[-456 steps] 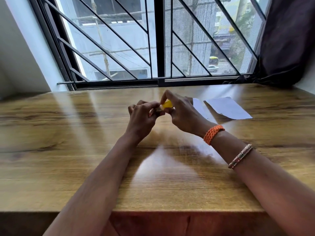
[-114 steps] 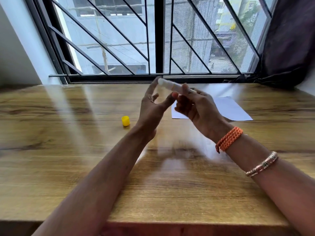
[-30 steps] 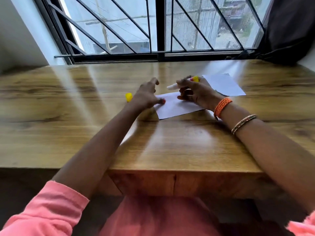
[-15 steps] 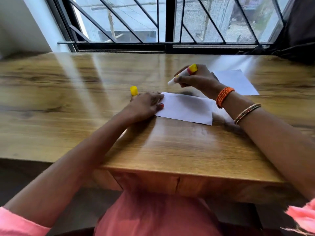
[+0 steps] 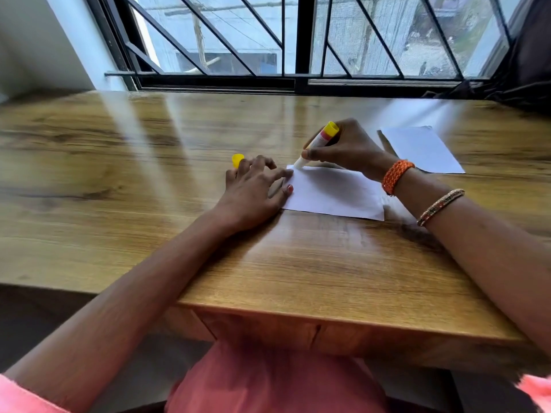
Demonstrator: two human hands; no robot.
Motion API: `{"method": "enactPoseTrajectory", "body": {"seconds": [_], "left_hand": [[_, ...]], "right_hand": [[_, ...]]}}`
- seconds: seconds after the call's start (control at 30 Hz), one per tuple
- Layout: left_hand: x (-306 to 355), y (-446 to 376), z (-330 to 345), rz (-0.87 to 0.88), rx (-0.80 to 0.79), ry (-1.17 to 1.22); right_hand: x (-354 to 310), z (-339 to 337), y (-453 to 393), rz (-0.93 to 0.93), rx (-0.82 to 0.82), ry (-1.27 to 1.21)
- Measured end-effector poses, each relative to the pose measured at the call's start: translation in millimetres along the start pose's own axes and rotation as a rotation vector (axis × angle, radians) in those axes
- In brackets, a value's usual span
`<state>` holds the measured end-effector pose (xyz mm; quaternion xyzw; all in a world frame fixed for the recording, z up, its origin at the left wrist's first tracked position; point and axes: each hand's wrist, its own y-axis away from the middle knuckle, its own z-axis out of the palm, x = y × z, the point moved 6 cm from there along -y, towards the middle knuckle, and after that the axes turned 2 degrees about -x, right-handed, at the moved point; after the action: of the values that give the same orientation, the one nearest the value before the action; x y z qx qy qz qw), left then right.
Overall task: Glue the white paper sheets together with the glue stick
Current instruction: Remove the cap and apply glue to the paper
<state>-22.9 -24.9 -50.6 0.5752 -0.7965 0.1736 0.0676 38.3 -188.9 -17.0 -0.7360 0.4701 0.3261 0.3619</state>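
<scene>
Table (image 5: 149, 180) bears two sheets. Near sheet (image 5: 334, 193): thin, limp, likely to slide; left hand (image 5: 253, 192) lies flat, fingers spread, pinning its left edge. Far sheet (image 5: 423, 149) lies apart. Right hand (image 5: 346, 147) grips the glue stick (image 5: 314, 146) mid-barrel, tip on the near sheet's far-left corner. Cap (image 5: 237, 160) stands beside the left hand.

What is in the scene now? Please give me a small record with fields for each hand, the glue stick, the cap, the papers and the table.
left hand: flat, fingers pressing the left edge of the near paper
right hand: holding the glue stick
glue stick: uncapped, tilted, tip at the near paper's far left corner
cap: yellow, behind the left hand
near paper: flat
second paper: farther right, untouched
table: wooden
</scene>
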Motion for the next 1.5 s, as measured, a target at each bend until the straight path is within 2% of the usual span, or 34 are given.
{"method": "enactPoseTrajectory", "body": {"seconds": [0.93,1.5], "left_hand": [[3,0,-4,-0.002,0.006,-0.039],[1,1,-2,-0.007,0.033,-0.048]], "right_hand": [[-3,8,-3,-0.052,-0.069,-0.035],[14,-29,24,-0.004,0.009,0.042]]}}
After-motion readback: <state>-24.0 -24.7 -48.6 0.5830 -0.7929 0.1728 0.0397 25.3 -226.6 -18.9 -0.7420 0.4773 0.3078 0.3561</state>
